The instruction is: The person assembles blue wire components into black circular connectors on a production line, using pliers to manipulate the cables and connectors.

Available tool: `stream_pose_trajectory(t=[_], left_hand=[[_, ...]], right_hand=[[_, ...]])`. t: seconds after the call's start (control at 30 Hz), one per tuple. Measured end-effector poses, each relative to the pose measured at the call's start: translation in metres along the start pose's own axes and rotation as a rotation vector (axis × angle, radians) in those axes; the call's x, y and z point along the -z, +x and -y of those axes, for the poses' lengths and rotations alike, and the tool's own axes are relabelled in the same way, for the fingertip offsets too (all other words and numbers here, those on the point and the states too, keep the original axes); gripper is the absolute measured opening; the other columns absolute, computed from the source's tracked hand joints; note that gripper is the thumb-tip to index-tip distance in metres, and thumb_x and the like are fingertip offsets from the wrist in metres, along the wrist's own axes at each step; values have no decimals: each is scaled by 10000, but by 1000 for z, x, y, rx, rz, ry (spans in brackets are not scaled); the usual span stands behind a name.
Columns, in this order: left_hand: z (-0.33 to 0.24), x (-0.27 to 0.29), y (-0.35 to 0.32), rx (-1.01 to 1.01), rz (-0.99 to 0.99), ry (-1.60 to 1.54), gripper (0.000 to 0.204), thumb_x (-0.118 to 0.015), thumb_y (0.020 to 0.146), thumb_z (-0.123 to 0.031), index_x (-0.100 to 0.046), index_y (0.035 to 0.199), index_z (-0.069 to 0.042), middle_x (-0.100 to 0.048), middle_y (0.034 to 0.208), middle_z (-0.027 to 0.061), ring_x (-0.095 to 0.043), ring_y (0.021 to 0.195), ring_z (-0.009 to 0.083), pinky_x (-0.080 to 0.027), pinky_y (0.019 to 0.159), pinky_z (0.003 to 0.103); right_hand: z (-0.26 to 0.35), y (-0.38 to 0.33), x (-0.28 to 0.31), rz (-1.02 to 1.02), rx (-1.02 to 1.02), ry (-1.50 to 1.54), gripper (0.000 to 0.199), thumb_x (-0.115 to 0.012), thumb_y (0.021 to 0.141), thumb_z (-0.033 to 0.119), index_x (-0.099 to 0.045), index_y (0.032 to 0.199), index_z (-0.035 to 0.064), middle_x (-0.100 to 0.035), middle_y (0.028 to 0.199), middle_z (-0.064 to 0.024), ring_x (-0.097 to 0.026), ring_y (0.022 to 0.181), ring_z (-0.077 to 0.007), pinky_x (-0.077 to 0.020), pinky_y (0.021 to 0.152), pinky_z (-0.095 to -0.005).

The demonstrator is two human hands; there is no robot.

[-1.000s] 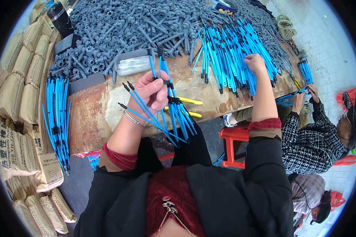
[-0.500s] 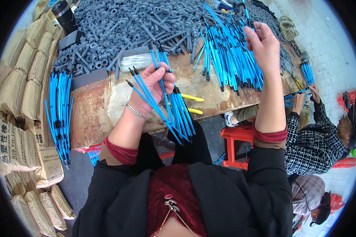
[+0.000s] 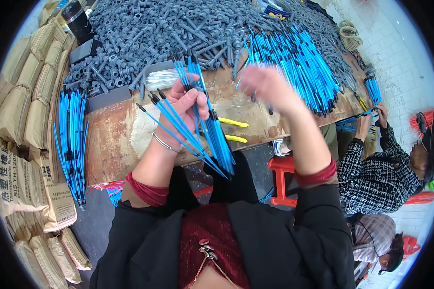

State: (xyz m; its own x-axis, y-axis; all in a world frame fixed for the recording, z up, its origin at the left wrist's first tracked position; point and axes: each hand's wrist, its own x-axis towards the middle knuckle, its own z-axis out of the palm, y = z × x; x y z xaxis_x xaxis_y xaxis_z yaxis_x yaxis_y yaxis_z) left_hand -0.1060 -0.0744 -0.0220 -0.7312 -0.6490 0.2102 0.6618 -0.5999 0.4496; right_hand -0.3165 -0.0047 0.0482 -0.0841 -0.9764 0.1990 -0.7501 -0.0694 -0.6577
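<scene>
My left hand (image 3: 190,103) is closed around a bundle of thin blue rods with black ends (image 3: 219,139), which slants down over the table's near edge. Several more of these rods fan out across the palm toward my wrist. To the right, above the table, my right hand (image 3: 267,86) is smeared by motion, so its fingers and anything in them cannot be made out. Beyond it lies a large pile of the same blue rods (image 3: 304,67). Yellow-handled pliers (image 3: 235,138) rest on the table, partly behind the held bundle.
Grey plastic fittings (image 3: 149,33) are heaped across the back. A grey tray of thin clear strips (image 3: 166,79) sits before them. Blue rods (image 3: 71,139) hang over the left edge, near paper sacks (image 3: 21,115). A red stool (image 3: 280,178) and a co-worker (image 3: 378,168) are at right.
My right hand has swung down and left from the blue rod pile toward my left hand. My left hand still grips the bundle, with its rods fanned somewhat differently.
</scene>
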Motion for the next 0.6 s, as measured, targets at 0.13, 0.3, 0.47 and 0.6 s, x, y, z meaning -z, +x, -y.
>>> stream_pose_trajectory(t=[0.13, 0.3, 0.47, 0.6], left_hand=[[-7, 1, -1, 95, 111, -74, 187, -495, 892, -106, -533, 1070, -60, -567, 670, 76, -534, 537, 163, -437, 472, 288], [-10, 9, 2, 255, 218, -106, 181, -503, 883, -91, -548, 1055, -56, -575, 650, 80, -528, 524, 155, -419, 455, 272], [-2, -4, 2, 152, -24, 92, 174, -505, 886, -111, -556, 1042, -52, -626, 745, 127, -573, 572, 179, -470, 505, 291], [-1, -1, 3, 124, -101, 99, 177, -514, 882, -127, -551, 1035, -46, -639, 850, 158, -605, 620, 217, -516, 585, 330]], right_hand=[[-107, 34, 66, -418, -541, -769, 400, -514, 830, 403, -621, 950, 37, -637, 923, -172, -613, 856, -346, -480, 747, -450], [-176, 32, 73, -321, -607, -948, 397, -488, 854, 388, -587, 939, 14, -612, 937, -232, -591, 852, -394, -463, 761, -478], [-74, 30, 100, -640, -301, -862, 338, -488, 873, 336, -568, 903, 8, -635, 827, -164, -627, 762, -315, -481, 674, -431], [28, -10, 92, -256, -127, 451, 247, -493, 898, 215, -548, 802, -6, -566, 671, -39, -550, 591, -76, -439, 539, -201]])
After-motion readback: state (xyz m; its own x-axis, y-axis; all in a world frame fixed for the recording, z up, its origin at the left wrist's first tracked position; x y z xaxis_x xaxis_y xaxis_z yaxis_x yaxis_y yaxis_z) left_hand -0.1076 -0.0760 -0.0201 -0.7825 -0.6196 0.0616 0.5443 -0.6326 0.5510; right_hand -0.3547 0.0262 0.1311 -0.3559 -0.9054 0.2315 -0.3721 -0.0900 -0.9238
